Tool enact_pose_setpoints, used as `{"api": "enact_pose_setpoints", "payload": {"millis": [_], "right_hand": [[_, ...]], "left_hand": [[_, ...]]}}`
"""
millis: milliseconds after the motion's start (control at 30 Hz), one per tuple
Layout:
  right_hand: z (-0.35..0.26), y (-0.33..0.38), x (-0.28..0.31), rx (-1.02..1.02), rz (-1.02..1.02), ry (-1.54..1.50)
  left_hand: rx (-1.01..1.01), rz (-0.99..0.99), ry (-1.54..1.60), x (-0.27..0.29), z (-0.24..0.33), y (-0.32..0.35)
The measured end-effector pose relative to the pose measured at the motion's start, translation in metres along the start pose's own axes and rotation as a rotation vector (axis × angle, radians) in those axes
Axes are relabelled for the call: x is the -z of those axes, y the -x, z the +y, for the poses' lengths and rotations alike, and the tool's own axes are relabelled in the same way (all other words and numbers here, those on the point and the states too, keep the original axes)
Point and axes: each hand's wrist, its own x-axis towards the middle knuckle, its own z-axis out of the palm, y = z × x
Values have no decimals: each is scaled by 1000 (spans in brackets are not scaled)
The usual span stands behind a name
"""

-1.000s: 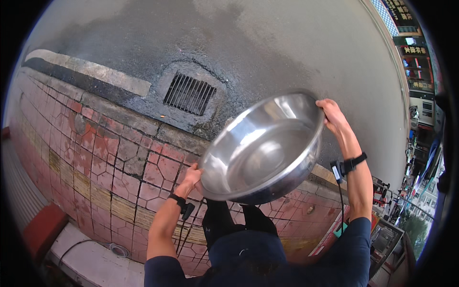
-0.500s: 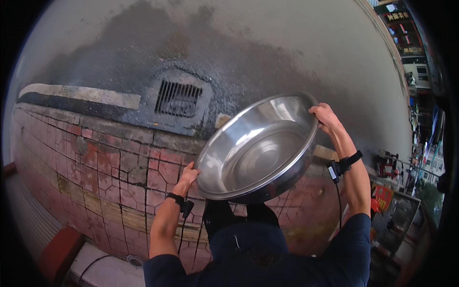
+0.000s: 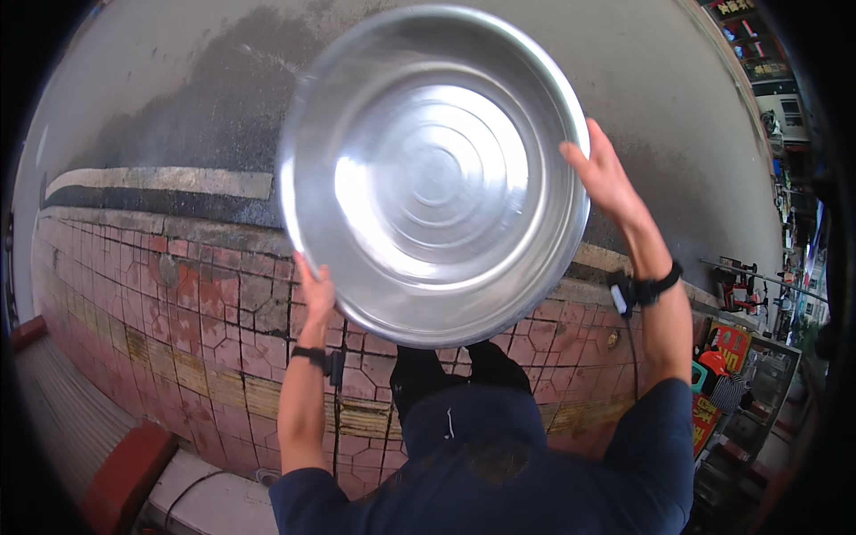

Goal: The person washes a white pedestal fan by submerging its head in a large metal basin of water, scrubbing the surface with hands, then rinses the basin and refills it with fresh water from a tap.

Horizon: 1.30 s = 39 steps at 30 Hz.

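Note:
A large round stainless steel basin [image 3: 437, 174] is held up in front of me, its shiny ringed inside facing the camera. No contents show in it. My left hand [image 3: 314, 287] grips the rim at its lower left. On the right side, my right hand [image 3: 606, 169] is closed over the rim, with the thumb on the inner wall and the other fingers mostly hidden behind. Both wrists wear a dark strap with a small device on it.
Beneath my feet is a pink tiled pavement [image 3: 205, 312], edged by a stone kerb with a painted white strip [image 3: 160, 183]. Beyond lies the grey road with a dark wet patch [image 3: 196, 107]. A red block [image 3: 129, 477] stands lower left; a cart-like stand [image 3: 758, 383] is at right.
The basin has risen and swung from a tilted position to face the camera, covering the drain grate seen before. Both hands moved up with it, still on the rim.

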Motion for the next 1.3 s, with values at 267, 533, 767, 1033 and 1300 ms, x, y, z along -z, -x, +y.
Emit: {"api": "enact_pose_setpoints", "payload": {"millis": [267,533,767,1033,1300], "right_hand": [[24,19,29,-624,-17,175],[29,125,54,140,210,-67],[151,219,186,-492,204,-200],[299,571,337,-579,732,-189],[330,760,333,-535,1131,-322]], "left_hand": [[359,-383,-49,-46,-96,58],[-345,97,-100,-26,37,35],[47,-477,-188,-162,-49,121],[305,-850,-50,-395,-55,304],[838,-1428,-160,-506,-32,367]]}}
